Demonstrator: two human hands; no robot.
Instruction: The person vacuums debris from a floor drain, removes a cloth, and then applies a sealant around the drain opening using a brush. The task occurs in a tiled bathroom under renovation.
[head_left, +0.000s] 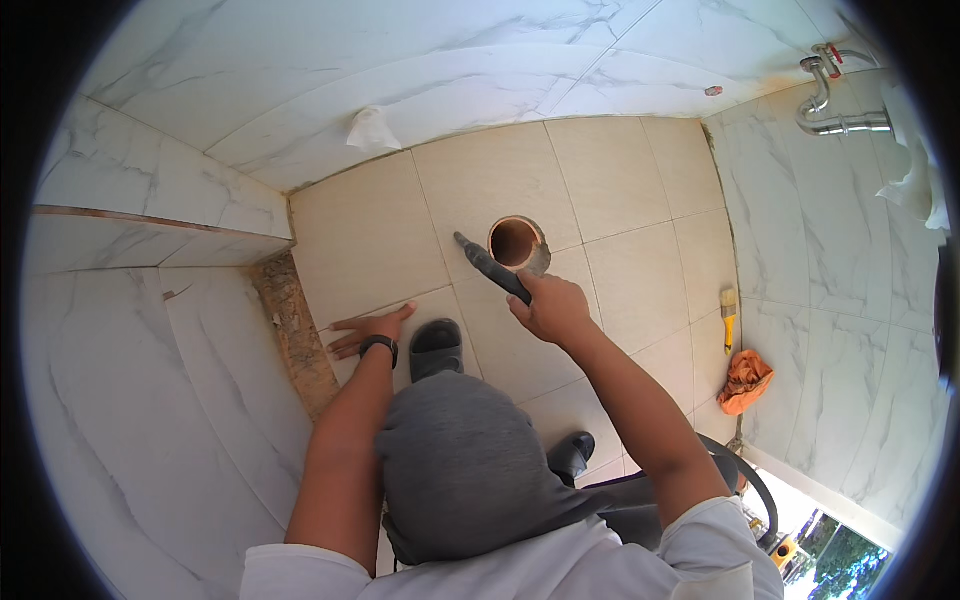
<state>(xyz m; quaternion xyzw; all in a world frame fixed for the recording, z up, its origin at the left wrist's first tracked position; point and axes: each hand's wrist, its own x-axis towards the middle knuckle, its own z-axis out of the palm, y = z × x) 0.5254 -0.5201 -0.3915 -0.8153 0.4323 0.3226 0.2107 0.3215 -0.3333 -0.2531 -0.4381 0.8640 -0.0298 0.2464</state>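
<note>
My right hand (556, 308) grips a slim black nozzle (492, 268) that tapers toward its tip. The nozzle slants up and left, its tip low over or on the beige floor tiles; I cannot tell whether it touches. Just beyond my right hand, a round pipe opening (514, 243) with a rough rim rises from the floor, and the nozzle passes along its near left side. My left hand (372, 330) rests palm down on the floor with fingers spread, holding nothing. A dark band (380, 347) circles that wrist.
A yellow-handled paintbrush (729, 320) and an orange cloth (746, 382) lie along the right wall. White paper-like material (373, 130) sits by the far wall. A chrome pipe (820, 105) juts out at upper right. A dark hose (752, 485) curves behind my right arm.
</note>
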